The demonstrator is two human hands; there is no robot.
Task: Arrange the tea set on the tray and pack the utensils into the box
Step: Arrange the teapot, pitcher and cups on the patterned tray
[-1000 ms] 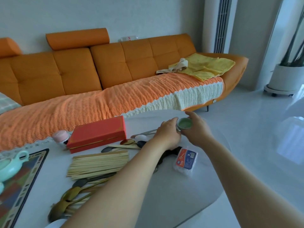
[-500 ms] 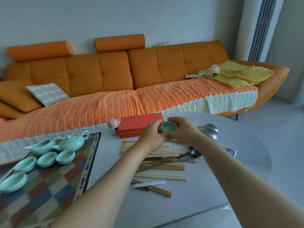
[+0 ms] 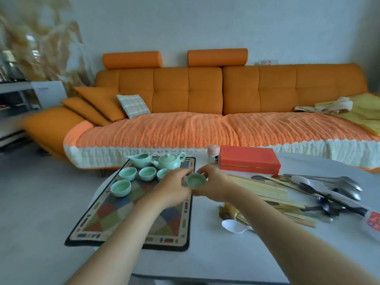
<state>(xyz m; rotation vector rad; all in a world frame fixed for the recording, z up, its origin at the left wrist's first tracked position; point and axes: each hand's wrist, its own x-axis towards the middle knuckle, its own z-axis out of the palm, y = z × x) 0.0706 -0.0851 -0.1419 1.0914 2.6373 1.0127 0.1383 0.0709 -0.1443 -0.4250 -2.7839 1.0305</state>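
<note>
Both hands hold one small green tea cup (image 3: 196, 180) just above the right edge of the patterned tray (image 3: 115, 214). My left hand (image 3: 174, 187) pinches its left rim and my right hand (image 3: 213, 185) grips its right side. At the tray's far end stand a green teapot (image 3: 169, 161), a pouring jug (image 3: 140, 160) and several matching cups (image 3: 121, 188); my left hand partly hides one of them. The closed red box (image 3: 248, 159) lies behind the hands. To the right, chopsticks (image 3: 267, 190) and metal spoons (image 3: 329, 186) lie loose on the table.
A pink-lidded small jar (image 3: 213, 153) stands left of the red box. A white plastic spoon (image 3: 234, 225) and gold utensils (image 3: 228, 211) lie under my right forearm. A small plastic packet (image 3: 373, 220) sits at the table's right edge. The orange sofa (image 3: 205, 99) runs behind the table.
Both hands have carried the cup left, from the table's right end past the red box to the tray's right edge. My view has swung left with them.
</note>
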